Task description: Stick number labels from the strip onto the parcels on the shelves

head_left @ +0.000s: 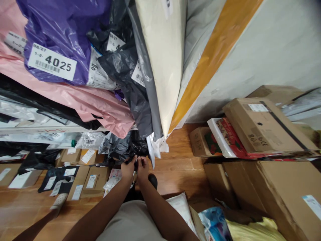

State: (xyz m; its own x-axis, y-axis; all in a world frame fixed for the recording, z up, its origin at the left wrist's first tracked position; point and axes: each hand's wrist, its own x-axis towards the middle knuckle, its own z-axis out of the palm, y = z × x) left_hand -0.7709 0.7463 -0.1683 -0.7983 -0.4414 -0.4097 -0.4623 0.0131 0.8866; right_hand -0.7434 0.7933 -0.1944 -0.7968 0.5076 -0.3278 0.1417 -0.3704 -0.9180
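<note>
My left hand (128, 168) and my right hand (142, 168) are close together at the front of the lower shelf. The fingers of each are pinched at the edge of a black plastic bag (138, 142), which hangs over the shelf front. A small dark bit shows between the two hands, too small to make out. Just left of the bag lies a grey-black plastic parcel (116, 146). White crumpled plastic (159, 146) hangs to the right of my hands.
Above, a purple parcel (67, 30) and a pink parcel (107, 115) overhang the shelf. A tall cream parcel (165, 67) stands beside them. Cardboard boxes (96, 175) line the floor at left; large boxes (288, 187) stack at right. Another person's shoe (59, 202) is at lower left.
</note>
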